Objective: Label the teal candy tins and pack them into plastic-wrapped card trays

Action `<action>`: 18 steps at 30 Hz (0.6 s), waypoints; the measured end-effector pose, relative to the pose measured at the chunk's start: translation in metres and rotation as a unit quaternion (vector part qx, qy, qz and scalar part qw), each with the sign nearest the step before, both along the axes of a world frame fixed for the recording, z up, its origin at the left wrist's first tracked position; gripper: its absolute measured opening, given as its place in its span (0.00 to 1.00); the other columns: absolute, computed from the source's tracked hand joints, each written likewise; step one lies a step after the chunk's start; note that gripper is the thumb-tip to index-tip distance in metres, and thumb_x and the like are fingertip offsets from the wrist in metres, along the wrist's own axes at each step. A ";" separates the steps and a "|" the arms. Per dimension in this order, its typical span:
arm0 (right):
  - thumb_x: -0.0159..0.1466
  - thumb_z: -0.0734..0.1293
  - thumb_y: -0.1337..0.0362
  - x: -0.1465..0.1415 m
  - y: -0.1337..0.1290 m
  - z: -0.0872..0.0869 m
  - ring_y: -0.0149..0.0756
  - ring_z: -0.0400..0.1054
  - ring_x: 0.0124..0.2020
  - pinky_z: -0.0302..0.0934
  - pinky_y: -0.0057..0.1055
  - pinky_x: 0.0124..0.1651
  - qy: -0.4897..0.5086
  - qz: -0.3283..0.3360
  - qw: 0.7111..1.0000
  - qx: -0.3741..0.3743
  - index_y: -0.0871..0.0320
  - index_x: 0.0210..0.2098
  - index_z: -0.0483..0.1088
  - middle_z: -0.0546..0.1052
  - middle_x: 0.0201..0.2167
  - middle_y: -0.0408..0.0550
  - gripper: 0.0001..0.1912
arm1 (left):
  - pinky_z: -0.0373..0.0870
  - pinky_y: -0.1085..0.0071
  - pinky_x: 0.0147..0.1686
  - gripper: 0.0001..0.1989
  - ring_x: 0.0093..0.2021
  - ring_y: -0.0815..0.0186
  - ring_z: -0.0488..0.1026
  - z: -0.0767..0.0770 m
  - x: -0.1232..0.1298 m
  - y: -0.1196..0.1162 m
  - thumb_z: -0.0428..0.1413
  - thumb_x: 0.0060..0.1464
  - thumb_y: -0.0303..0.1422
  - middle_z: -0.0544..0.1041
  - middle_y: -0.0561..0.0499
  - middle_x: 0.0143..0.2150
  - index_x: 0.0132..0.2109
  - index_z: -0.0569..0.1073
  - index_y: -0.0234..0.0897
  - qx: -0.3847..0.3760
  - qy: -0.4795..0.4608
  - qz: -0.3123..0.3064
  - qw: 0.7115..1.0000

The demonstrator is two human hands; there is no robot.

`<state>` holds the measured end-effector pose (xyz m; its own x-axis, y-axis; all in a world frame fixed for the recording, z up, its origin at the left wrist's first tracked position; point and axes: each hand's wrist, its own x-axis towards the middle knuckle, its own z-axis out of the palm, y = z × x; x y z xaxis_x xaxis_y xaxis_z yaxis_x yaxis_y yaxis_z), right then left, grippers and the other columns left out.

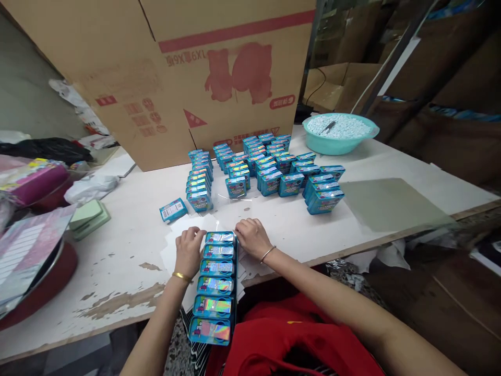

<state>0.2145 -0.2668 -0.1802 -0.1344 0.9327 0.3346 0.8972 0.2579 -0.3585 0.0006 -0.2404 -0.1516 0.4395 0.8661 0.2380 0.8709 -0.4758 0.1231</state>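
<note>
A row of several small blue boxes (215,286) with shiny strips runs from the table toward my lap. My left hand (189,250) is at the left of the row's far end, its fingers closed at the edge of the farthest box. On the other side of that box, my right hand (252,237) has curled fingers near its right corner. What the fingertips hold is too small to make out. White paper sheets (176,235) lie under the row. One blue box (173,210) lies flat beyond my left hand. Rows of upright blue boxes (270,177) stand farther back.
Behind the boxes stands a large cardboard carton (176,78). A turquoise basin (338,143) of small white pieces is at the back right. A red bowl (50,284), green pads (91,219) and plastic bags are at left. The worn table (129,261) ends near my body.
</note>
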 end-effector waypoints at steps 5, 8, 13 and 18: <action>0.66 0.60 0.66 -0.006 0.000 0.013 0.36 0.63 0.34 0.48 0.32 0.39 0.000 -0.016 0.998 0.053 0.60 0.30 0.68 0.73 0.31 0.49 0.10 | 0.53 0.63 0.39 0.12 0.37 0.59 0.65 0.007 0.009 0.010 0.46 0.60 0.34 0.73 0.46 0.31 0.31 0.71 0.37 0.053 0.001 0.016 0.998; 0.65 0.60 0.68 -0.005 -0.003 0.017 0.34 0.64 0.33 0.50 0.30 0.39 0.041 -0.003 0.998 0.049 0.59 0.30 0.68 0.73 0.30 0.47 0.09 | 0.53 0.67 0.36 0.13 0.31 0.64 0.64 0.007 0.007 0.014 0.49 0.56 0.36 0.69 0.51 0.25 0.25 0.67 0.37 -0.010 -0.099 0.046 0.994; 0.62 0.61 0.70 -0.009 -0.007 0.022 0.33 0.66 0.30 0.53 0.27 0.34 0.102 0.005 0.994 0.035 0.58 0.26 0.67 0.73 0.27 0.46 0.08 | 0.54 0.71 0.29 0.18 0.23 0.68 0.58 0.022 0.001 0.021 0.53 0.47 0.42 0.60 0.55 0.17 0.18 0.60 0.38 -0.213 -0.247 0.058 0.944; 0.56 0.62 0.72 -0.025 -0.002 0.014 0.34 0.65 0.23 0.53 0.30 0.25 0.089 -0.029 0.984 0.150 0.54 0.23 0.68 0.73 0.21 0.45 0.09 | 0.62 0.59 0.33 0.13 0.26 0.55 0.68 0.027 -0.023 0.040 0.58 0.39 0.43 0.67 0.48 0.19 0.17 0.67 0.43 -0.121 -0.224 0.011 0.967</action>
<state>0.1896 -0.2692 -0.1658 0.0025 0.7930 0.6093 0.8433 0.3258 -0.4275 -0.0227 -0.2003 -0.1248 0.3195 0.9285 0.1892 0.7144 -0.3672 0.5956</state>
